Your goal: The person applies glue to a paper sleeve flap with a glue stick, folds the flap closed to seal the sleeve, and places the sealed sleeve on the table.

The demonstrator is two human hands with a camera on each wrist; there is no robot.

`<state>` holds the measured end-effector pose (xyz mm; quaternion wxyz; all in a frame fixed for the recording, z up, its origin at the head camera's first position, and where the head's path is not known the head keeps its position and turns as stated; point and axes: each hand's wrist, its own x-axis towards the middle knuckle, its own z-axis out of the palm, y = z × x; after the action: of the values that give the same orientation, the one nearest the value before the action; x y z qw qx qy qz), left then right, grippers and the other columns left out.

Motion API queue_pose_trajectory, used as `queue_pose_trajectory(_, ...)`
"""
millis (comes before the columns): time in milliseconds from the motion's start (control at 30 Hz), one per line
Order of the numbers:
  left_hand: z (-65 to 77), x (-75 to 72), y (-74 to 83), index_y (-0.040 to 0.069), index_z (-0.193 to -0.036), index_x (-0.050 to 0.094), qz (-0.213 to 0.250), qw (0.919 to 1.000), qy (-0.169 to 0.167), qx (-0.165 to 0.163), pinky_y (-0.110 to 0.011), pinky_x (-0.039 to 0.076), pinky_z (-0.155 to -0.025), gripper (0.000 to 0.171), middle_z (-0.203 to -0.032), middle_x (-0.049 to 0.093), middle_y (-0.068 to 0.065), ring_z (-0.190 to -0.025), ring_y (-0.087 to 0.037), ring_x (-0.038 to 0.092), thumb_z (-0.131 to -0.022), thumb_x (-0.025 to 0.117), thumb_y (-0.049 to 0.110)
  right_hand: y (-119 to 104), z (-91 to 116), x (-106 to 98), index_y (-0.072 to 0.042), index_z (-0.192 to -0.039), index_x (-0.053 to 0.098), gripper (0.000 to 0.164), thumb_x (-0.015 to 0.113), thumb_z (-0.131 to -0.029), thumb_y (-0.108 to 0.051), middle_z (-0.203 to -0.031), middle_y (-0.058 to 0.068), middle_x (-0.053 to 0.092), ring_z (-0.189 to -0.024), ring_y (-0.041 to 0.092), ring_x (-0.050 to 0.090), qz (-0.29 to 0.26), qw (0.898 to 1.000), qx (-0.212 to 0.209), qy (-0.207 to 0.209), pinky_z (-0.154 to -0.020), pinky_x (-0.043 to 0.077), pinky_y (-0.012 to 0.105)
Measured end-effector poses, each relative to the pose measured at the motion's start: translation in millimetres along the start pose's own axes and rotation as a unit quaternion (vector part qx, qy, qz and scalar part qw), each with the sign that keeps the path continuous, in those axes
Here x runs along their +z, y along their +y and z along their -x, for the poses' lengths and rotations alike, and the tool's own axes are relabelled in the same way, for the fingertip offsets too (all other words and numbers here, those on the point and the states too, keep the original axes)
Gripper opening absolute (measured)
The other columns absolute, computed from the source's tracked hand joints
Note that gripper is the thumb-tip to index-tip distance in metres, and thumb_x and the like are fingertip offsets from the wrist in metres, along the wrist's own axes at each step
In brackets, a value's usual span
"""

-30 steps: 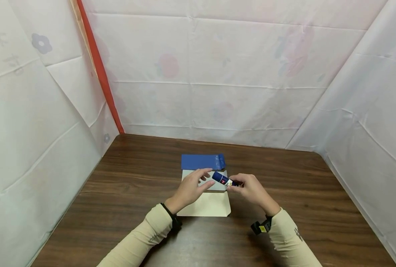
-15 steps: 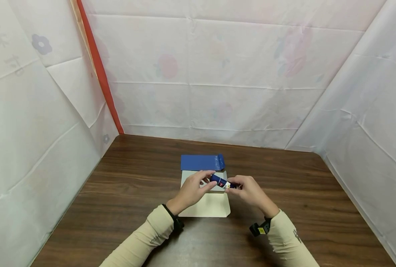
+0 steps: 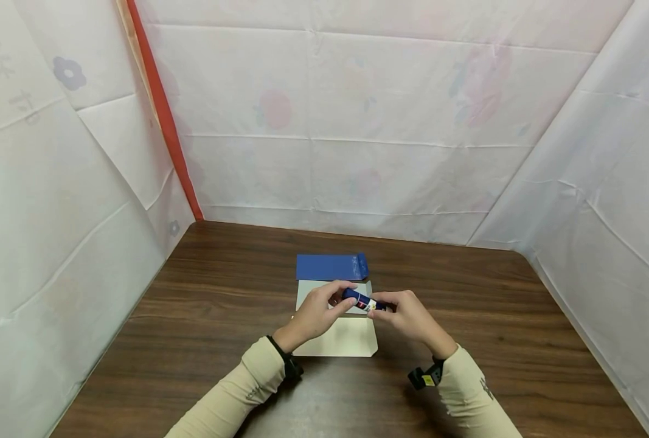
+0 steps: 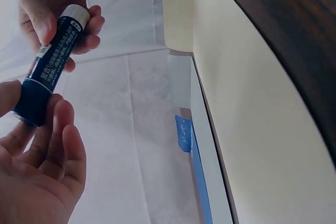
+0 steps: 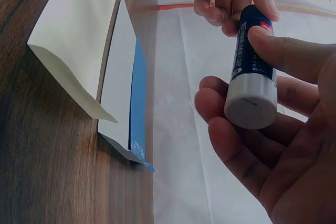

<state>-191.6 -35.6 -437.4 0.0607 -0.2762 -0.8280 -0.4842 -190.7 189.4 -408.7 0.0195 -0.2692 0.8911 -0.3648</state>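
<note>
A dark blue glue stick (image 3: 364,302) with a white base is held between both hands above the papers. My left hand (image 3: 316,310) pinches its capped end between thumb and fingers, as the left wrist view shows. The body near the white base is gripped by my right hand (image 3: 410,314), its thumb along the label (image 5: 252,51). Below lie three envelopes in a row: a blue envelope (image 3: 326,266) at the back, a pale grey envelope (image 3: 306,291) in the middle, partly hidden by the left hand, and a cream envelope (image 3: 340,340) nearest me. Whitish smears show on the blue envelope's flap (image 4: 184,134).
The envelopes lie on a dark wooden table (image 3: 236,286). White patterned sheeting (image 3: 324,121) rises behind the table and along both sides. A red strip (image 3: 165,115) runs down the back left corner.
The left hand has come right to the glue stick and closed its thumb and fingers on the cap end. The right hand has shifted slightly left. The envelopes stay put.
</note>
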Motion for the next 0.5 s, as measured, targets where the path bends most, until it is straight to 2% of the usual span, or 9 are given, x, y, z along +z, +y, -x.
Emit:
queue_pose_trajectory(200, 0.8, -1.1, 0.8, 0.01, -0.116, 0.062, 0.008, 0.9999, -0.008, -0.01, -0.021, 0.045, -0.064, 0.025, -0.083, 0.061, 0.001, -0.071, -0.007, 0.052, -0.098, 0.058, 0.027, -1.7, 0.3, 0.0, -0.001, -0.109, 0.073, 0.027, 0.072, -0.087, -0.017, -0.081, 0.004, 0.067, -0.059, 0.007, 0.045, -0.001, 1.0, -0.007, -0.002, -0.05, 0.038, 0.019)
queue_pose_trajectory(500, 2.2, -0.8, 0.3, 0.009, -0.112, 0.064, -0.016, 0.9998, 0.015, -0.003, -0.021, 0.042, -0.056, 0.024, -0.076, 0.058, 0.004, -0.062, -0.005, 0.049, -0.099, 0.057, 0.028, -3.1, 0.0, 3.6, -0.001, -0.111, 0.073, 0.029, 0.071, -0.089, -0.019, -0.074, 0.005, 0.064, -0.054, 0.01, 0.043, -0.004, 1.0, -0.019, -0.002, -0.047, 0.036, 0.018)
